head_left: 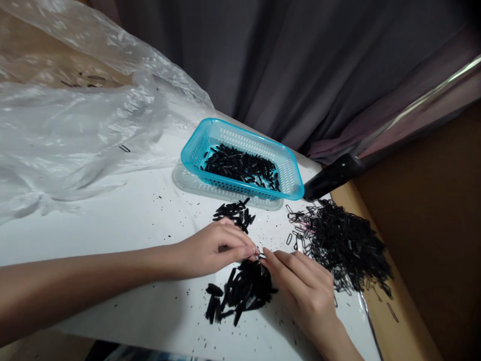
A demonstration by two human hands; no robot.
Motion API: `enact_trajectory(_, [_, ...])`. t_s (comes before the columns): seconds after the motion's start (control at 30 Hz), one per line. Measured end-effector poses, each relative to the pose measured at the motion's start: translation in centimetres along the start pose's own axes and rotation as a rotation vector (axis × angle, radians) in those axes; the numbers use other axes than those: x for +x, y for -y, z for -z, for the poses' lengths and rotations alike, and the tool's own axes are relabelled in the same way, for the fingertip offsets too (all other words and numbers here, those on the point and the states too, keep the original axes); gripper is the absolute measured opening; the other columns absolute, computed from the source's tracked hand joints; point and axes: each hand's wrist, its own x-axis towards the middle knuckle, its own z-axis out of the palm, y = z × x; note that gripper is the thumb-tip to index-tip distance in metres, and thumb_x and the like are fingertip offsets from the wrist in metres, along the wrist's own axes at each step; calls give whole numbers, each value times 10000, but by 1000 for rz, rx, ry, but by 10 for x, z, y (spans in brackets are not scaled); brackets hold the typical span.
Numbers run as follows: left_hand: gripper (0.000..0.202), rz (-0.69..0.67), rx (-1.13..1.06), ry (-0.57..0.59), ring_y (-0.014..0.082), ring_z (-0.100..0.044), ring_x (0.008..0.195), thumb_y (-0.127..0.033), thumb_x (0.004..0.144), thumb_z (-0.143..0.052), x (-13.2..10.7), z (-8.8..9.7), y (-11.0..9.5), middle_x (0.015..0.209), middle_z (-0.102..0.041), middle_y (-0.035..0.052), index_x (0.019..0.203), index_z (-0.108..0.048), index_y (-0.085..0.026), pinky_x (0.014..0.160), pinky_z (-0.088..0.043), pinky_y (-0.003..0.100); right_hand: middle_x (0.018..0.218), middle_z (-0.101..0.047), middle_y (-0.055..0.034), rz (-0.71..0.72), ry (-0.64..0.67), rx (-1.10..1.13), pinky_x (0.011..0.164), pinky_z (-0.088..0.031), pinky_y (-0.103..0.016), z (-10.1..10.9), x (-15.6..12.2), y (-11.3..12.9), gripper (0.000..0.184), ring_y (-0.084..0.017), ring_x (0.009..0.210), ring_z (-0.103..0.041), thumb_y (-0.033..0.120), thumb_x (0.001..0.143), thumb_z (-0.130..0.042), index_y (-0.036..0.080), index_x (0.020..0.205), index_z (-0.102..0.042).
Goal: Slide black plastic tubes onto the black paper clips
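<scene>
In the middle of the white tabletop, my left hand [225, 245] and my right hand [300, 281] meet fingertip to fingertip. A small black loop [262, 256] is pinched between them, mostly hidden by the fingers. Just below lies a heap of slim black pieces [248, 288]. A smaller cluster of black pieces [235, 213] sits beyond my left hand. To the right, a large tangled pile of thin black loops [341, 245] spreads towards the table edge.
A blue perforated basket [289, 175] holds many black pieces. Beside it is a black handle [332, 176]. Crumpled clear plastic [86, 120] covers the left, with a stray loop [124, 148] near it. A dark curtain [225, 55] hangs behind. Black crumbs dot the white tabletop [131, 215].
</scene>
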Motion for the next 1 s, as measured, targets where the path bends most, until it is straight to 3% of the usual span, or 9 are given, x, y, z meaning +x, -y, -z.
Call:
enact_trajectory(0.23, [122,-4,-24,-37,186,-724,930,-212,931,-674,0,0,-1,1024,-815,39,958,-793,-208,885,-429,337,861,-761,-69,15,-4,-12,565,-462,-276,1,-1,0,246,-141,637,-602,64,892,-700,117,1132,-710])
enact_trajectory(0.33, [56,-28,-51,-101,189,-737,864,-211,860,-758,0,-1,-2,951,-821,59,822,-792,-188,846,-484,325,844,-757,-72,22,-18,11,556,-470,-275,3,2,0,234,-139,626,-601,56,888,-702,104,1117,-708])
enact_trajectory(0.47, [192,13,-99,-208,173,-747,776,-243,778,-828,-2,-2,-1,865,-805,73,656,-708,-156,725,-550,260,838,-745,-66,-43,-38,67,596,-505,-271,7,4,0,230,-142,663,-634,70,909,-684,126,1131,-707])
enact_trajectory(0.57, [185,90,-119,-204,158,-739,741,-274,753,-848,-4,-3,1,854,-797,49,813,-721,-154,692,-577,238,847,-742,-61,-77,-38,108,622,-527,-264,9,4,-1,215,-141,687,-655,91,923,-676,144,1128,-711])
enact_trajectory(0.67, [255,61,-94,-205,132,-717,690,-274,767,-845,-4,-3,4,833,-793,28,973,-750,-158,675,-574,217,842,-738,-54,-96,-8,150,623,-539,-262,9,4,-1,200,-142,688,-664,112,939,-659,161,1126,-712])
enact_trajectory(0.8, [210,-7,-20,-185,141,-725,720,-257,804,-824,-4,-3,6,834,-795,51,977,-781,-146,677,-545,208,849,-738,-54,-107,22,186,620,-544,-261,8,3,-2,204,-142,693,-663,109,936,-661,157,1128,-709])
enact_trajectory(1.0, [192,88,-20,-121,147,-706,731,-288,867,-757,-2,-3,3,829,-773,43,1001,-761,-151,687,-535,221,861,-732,-53,-130,46,234,645,-549,-259,7,1,-4,206,-142,717,-670,110,942,-651,160,1135,-705])
